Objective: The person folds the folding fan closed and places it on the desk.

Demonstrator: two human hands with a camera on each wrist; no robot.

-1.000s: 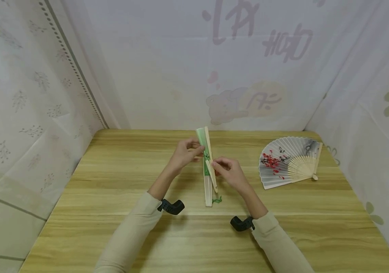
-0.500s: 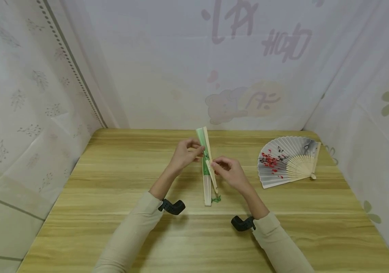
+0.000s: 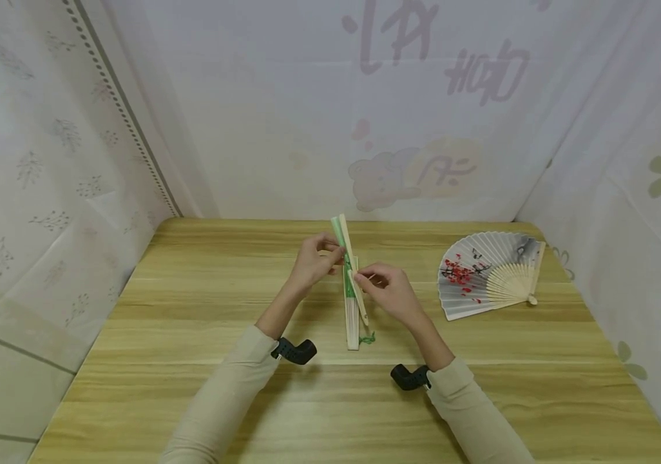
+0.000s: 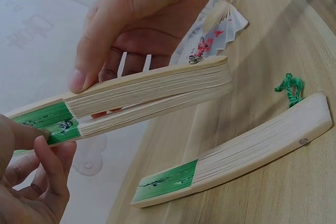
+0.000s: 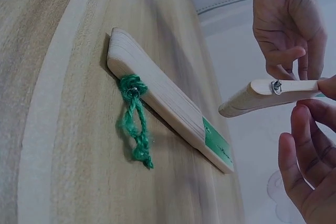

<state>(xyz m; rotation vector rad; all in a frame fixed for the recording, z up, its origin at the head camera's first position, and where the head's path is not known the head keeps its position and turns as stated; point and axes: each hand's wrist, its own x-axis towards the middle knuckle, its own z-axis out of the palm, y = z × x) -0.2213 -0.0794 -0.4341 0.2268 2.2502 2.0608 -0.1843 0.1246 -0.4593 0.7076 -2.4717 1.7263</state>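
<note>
Fingers drawn in, the left hand (image 3: pixel 316 261) and right hand (image 3: pixel 385 287) hold 1 folded green fan (image 4: pixel 152 90) raised over the desk (image 3: pixel 209 309), its long axis running near to far, pivot end nearest and angled slightly rightward. The right hand is closer to that pivot; the left hand pinches the green leaf farther along. From here, a 2nd folded fan (image 4: pixel 252 140) with a green tassel (image 5: pixel 139 129) lies below, nearly parallel; a blossom-printed fan (image 3: pixel 464 274) rests spread well to the right.

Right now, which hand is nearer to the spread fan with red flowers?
Right. The right hand is left of the spread fan, not touching it; the left hand is farther left, across the held fan.
</note>
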